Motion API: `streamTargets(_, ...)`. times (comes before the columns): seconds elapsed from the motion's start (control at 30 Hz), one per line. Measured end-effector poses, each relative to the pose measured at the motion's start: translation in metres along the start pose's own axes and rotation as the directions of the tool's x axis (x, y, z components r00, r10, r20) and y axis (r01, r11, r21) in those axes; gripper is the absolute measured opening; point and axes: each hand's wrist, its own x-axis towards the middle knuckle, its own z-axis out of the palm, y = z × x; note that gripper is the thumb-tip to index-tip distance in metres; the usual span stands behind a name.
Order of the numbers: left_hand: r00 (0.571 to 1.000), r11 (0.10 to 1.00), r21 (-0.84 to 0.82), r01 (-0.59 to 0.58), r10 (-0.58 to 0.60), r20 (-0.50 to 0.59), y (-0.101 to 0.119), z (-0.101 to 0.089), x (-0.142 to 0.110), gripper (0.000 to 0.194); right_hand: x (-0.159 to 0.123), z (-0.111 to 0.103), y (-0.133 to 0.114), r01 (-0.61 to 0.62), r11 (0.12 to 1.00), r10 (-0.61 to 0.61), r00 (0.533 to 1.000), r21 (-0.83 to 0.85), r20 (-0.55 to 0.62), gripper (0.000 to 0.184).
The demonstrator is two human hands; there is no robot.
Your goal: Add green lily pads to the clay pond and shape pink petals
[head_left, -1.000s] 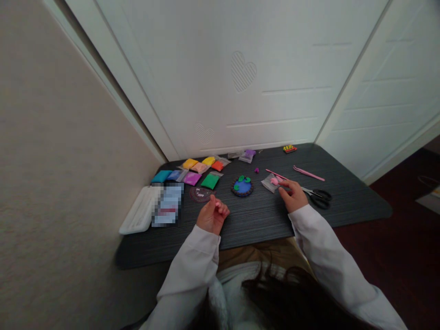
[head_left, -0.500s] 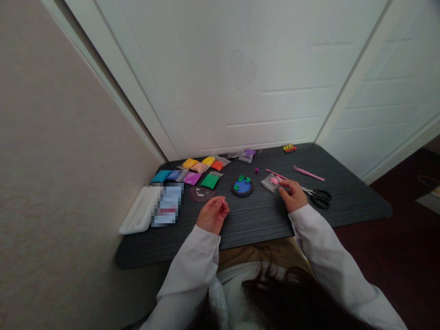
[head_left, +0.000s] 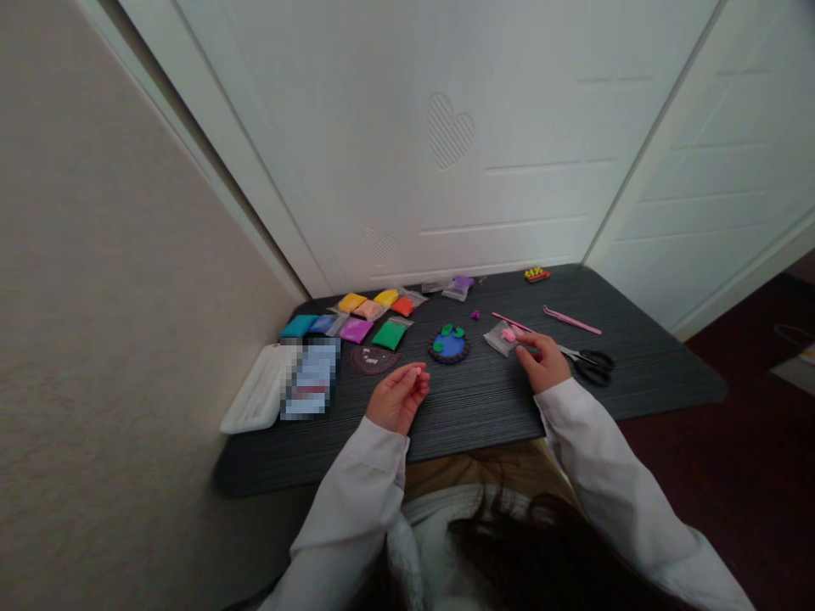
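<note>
My left hand point(head_left: 396, 402) is raised over the near part of the table, pinching a tiny piece of pink clay point(head_left: 418, 371) between thumb and finger. My right hand point(head_left: 542, 363) rests with curved, parted fingers at the right edge of a clear plastic bag point(head_left: 497, 341). On that bag lies a larger lump of pink clay point(head_left: 508, 335), close to the right fingertips; whether they touch it I cannot tell. Between the hands sits a round clay pond point(head_left: 453, 346), blue inside with green pads and a dark beaded rim.
Bags of coloured clay, including a green one point(head_left: 391, 333), lie left and back. Black-handled scissors point(head_left: 592, 365), pink tweezers point(head_left: 573, 320) and a pink stick point(head_left: 511, 322) lie right. A white tray point(head_left: 255, 392) stands at far left; a purple bit point(head_left: 474, 315) lies behind the pond.
My left hand has shifted slightly right and its fingers have turned a little, so the pink piece shows more. My right hand stays in place by the bag.
</note>
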Motion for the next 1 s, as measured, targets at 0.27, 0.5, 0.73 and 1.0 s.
streamTargets(0.27, 0.999, 0.999, 0.029, -0.026, 0.024, 0.046, -0.0008, -0.0018, 0.0004, 0.019, 0.0007, -0.0012, -0.0019, -0.008, 1.0, 0.008, 1.0, -0.007, 0.01, 0.023)
streamTargets(0.5, 0.998, 0.995, 0.096, 0.039, -0.043, 0.038, -0.0021, 0.0001, -0.0028, 0.017, 0.0006, -0.0013, -0.0015, -0.011, 1.0, 0.011, 1.0, 0.0, 0.012, 0.022)
streamTargets(0.73, 0.999, 0.995, 0.1, 0.026, -0.028, 0.019, -0.0009, 0.0018, -0.0027, 0.031, 0.0003, -0.0017, -0.003, -0.009, 1.0, 0.009, 1.0, -0.007, 0.016, 0.022)
streamTargets(1.0, 1.0, 0.993, 0.115, -0.02, 0.018, 0.018, -0.0019, 0.002, -0.0031, 0.03, 0.0004, -0.0019, -0.0034, -0.016, 1.0, 0.016, 1.0, -0.013, 0.01, 0.022)
